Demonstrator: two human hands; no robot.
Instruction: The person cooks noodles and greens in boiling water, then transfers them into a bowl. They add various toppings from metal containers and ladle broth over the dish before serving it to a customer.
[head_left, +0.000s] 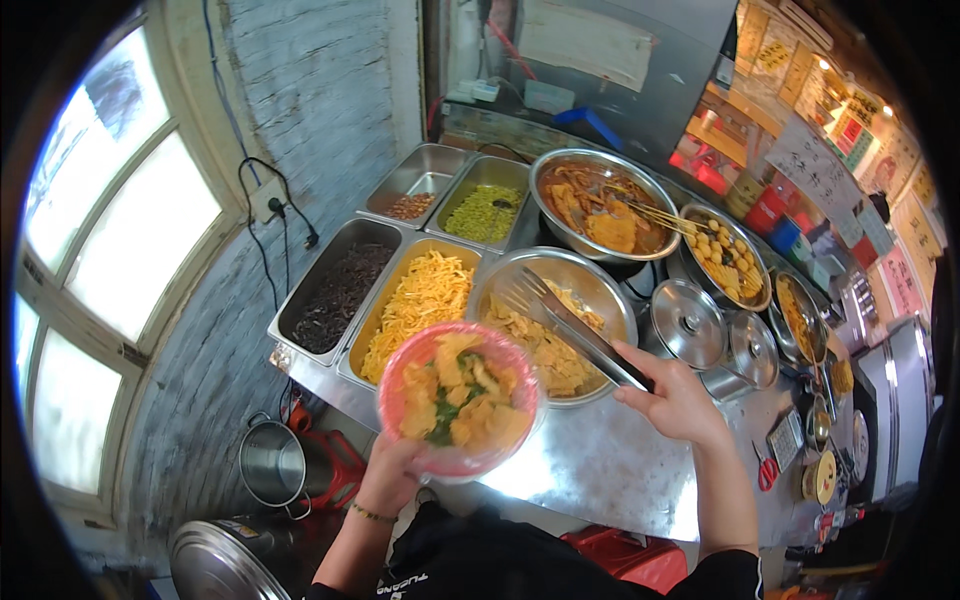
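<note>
My left hand (396, 465) grips a pink bowl (459, 401) lined with clear plastic, holding golden fried pieces over something leafy green. In my right hand (671, 390) are metal serving tongs (581, 322), their toothed ends over a wide steel basin (624, 311). Golden crisp pieces (551, 360) lie in that basin, partly hidden behind the bowl and tongs. I cannot tell whether the tongs pinch anything. Just left of the basin, a rectangular pan holds yellow shreds (431, 296). Beside it, another pan is filled with dark shreds (345, 296).
Behind are pans of peanuts (409, 205) and green bits (482, 212), and a basin of red-brown stew (609, 206). Skewered food (720, 259) and lidded steel pots (688, 322) stand to the right. Red-handled scissors (766, 472) lie on the steel counter (615, 469). A tall pot (274, 461) stands lower left.
</note>
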